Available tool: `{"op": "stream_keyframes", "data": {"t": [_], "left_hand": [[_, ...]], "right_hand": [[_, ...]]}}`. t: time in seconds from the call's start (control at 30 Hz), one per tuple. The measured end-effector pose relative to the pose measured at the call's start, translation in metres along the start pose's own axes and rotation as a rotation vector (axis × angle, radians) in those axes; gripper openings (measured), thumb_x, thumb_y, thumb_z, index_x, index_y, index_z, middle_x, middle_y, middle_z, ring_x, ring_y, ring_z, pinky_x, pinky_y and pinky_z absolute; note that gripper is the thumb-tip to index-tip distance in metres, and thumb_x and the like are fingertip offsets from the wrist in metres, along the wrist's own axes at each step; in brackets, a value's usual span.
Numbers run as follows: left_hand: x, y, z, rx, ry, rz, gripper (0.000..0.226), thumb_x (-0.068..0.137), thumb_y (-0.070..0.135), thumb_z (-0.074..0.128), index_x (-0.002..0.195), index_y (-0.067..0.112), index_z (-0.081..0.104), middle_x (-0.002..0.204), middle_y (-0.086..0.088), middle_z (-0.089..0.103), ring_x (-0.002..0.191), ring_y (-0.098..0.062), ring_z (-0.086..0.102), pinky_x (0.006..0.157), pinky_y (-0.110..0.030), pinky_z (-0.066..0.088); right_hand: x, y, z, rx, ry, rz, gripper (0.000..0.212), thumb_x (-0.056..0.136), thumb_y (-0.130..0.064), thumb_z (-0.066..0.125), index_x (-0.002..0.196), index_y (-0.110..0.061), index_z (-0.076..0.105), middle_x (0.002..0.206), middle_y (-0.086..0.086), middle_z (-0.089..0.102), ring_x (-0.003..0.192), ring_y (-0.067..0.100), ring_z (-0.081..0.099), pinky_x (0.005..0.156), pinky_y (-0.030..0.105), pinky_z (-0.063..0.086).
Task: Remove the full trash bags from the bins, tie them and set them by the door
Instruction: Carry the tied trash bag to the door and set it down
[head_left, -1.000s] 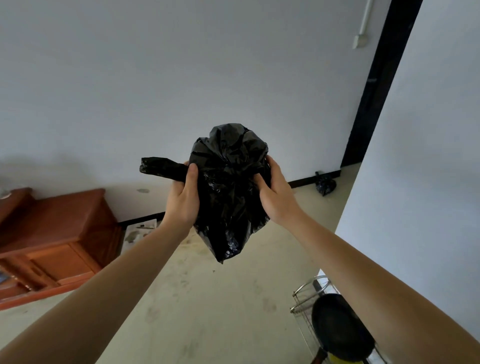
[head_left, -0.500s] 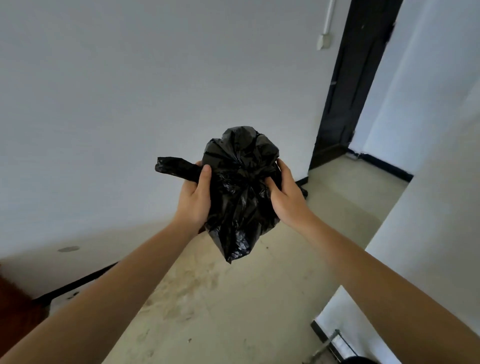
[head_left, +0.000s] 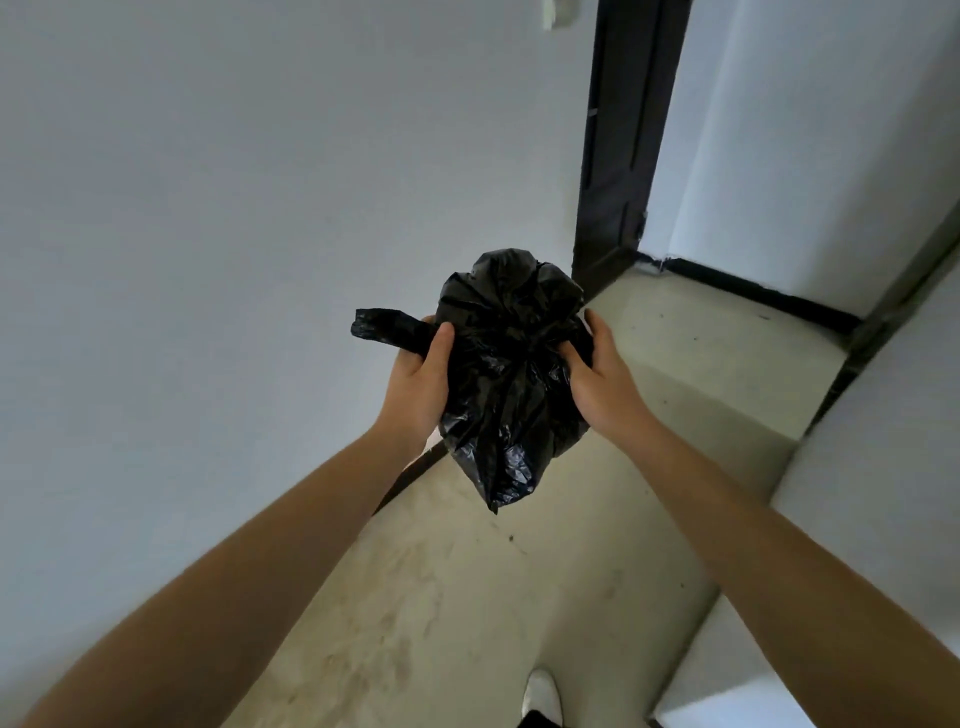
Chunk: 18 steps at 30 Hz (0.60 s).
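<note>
Black bag (head_left: 511, 374) held in mid-air above the floor (head_left: 447, 597), short of the dark door frame (head_left: 618, 135), clasped between both hands: left hand (head_left: 418, 379) gripping a protruding tail, right hand (head_left: 597, 382) curled around the opposite side.

Pale beige floor (head_left: 467, 597), with brownish scuff stains (head_left: 384, 629) on its near part. Left of the floor: plain white wall (head_left: 234, 208), a black baseboard (head_left: 410, 475) along its foot, and a small white fitting (head_left: 558, 13) high up, cut off by the frame top. Right of the floor: a white wall corner (head_left: 872, 493); a second black baseboard (head_left: 753, 293) runs along the floor's far edge.
</note>
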<state>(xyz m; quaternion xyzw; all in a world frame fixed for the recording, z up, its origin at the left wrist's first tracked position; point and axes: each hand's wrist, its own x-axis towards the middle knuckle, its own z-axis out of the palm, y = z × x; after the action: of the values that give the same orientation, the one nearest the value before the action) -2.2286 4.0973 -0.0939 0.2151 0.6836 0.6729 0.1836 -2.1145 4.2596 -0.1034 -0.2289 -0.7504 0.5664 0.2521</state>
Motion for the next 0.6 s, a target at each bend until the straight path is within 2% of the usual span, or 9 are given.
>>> {"op": "stream_keyframes", "data": {"t": [0.13, 0.23, 0.3, 0.37, 0.4, 0.43, 0.5, 0.6], "left_hand": [[0.103, 0.012, 0.025, -0.001, -0.049, 0.008, 0.029, 0.105, 0.037, 0.047, 0.121, 0.019, 0.063, 0.115, -0.002, 0.073, 0.109, -0.014, 0.069, 0.099, -0.036, 0.053], [0.172, 0.018, 0.033, -0.031, -0.054, -0.031, 0.032, 0.104, 0.037, 0.049, 0.119, 0.013, 0.062, 0.117, -0.009, 0.071, 0.111, -0.020, 0.068, 0.100, -0.040, 0.053], [0.215, 0.014, 0.039, -0.038, -0.061, -0.042, 0.032, 0.105, 0.036, 0.047, 0.121, 0.012, 0.062, 0.119, -0.012, 0.071, 0.112, -0.023, 0.068, 0.100, -0.041, 0.053], [0.256, 0.002, 0.045, -0.034, -0.082, -0.049, 0.031, 0.106, 0.034, 0.046, 0.123, 0.013, 0.062, 0.119, -0.011, 0.071, 0.111, -0.021, 0.068, 0.099, -0.039, 0.054], [0.276, -0.006, 0.048, -0.033, -0.091, -0.061, 0.031, 0.106, 0.034, 0.046, 0.124, 0.014, 0.062, 0.119, -0.009, 0.071, 0.110, -0.020, 0.069, 0.099, -0.038, 0.054], [0.297, -0.017, 0.050, -0.036, -0.097, -0.080, 0.032, 0.106, 0.035, 0.046, 0.125, 0.015, 0.062, 0.119, -0.008, 0.072, 0.110, -0.019, 0.069, 0.099, -0.037, 0.053], [0.340, -0.041, 0.055, -0.034, -0.101, -0.112, 0.035, 0.105, 0.037, 0.048, 0.127, 0.014, 0.061, 0.119, -0.006, 0.072, 0.109, -0.018, 0.069, 0.099, -0.037, 0.053], [0.406, -0.077, 0.060, -0.022, -0.102, -0.176, 0.042, 0.101, 0.041, 0.052, 0.131, 0.013, 0.058, 0.121, -0.005, 0.072, 0.110, -0.018, 0.069, 0.101, -0.041, 0.053]], "right_hand": [[0.107, 0.009, -0.016, -0.024, 0.005, -0.003, 0.054, 0.103, -0.039, 0.048, 0.152, -0.023, 0.031, 0.133, -0.014, 0.049, 0.125, 0.008, 0.046, 0.101, 0.024, 0.034], [0.175, 0.012, -0.023, -0.035, 0.016, 0.059, 0.066, 0.100, -0.047, 0.050, 0.156, -0.023, 0.024, 0.152, -0.004, 0.044, 0.137, 0.016, 0.043, 0.112, 0.032, 0.034], [0.213, 0.018, -0.026, -0.041, 0.020, 0.085, 0.061, 0.101, -0.044, 0.051, 0.154, -0.022, 0.030, 0.146, -0.007, 0.049, 0.131, 0.012, 0.047, 0.108, 0.028, 0.037], [0.248, 0.030, -0.027, -0.058, 0.006, 0.104, 0.039, 0.102, -0.037, 0.051, 0.139, -0.026, 0.044, 0.122, -0.021, 0.056, 0.109, -0.002, 0.054, 0.089, 0.010, 0.038], [0.266, 0.039, -0.026, -0.076, 0.006, 0.114, 0.025, 0.102, -0.034, 0.051, 0.127, -0.032, 0.047, 0.110, -0.027, 0.055, 0.098, -0.011, 0.052, 0.079, 0.003, 0.036], [0.283, 0.048, -0.024, -0.096, 0.016, 0.115, 0.020, 0.103, -0.031, 0.051, 0.122, -0.036, 0.047, 0.103, -0.031, 0.053, 0.092, -0.014, 0.050, 0.072, 0.000, 0.034], [0.319, 0.068, -0.018, -0.134, 0.043, 0.109, 0.021, 0.103, -0.027, 0.050, 0.122, -0.034, 0.050, 0.102, -0.029, 0.054, 0.092, -0.011, 0.052, 0.074, 0.001, 0.036], [0.375, 0.099, -0.007, -0.179, 0.102, 0.122, 0.032, 0.104, -0.023, 0.047, 0.135, -0.024, 0.055, 0.117, -0.014, 0.059, 0.107, 0.005, 0.055, 0.092, 0.016, 0.040]]}}
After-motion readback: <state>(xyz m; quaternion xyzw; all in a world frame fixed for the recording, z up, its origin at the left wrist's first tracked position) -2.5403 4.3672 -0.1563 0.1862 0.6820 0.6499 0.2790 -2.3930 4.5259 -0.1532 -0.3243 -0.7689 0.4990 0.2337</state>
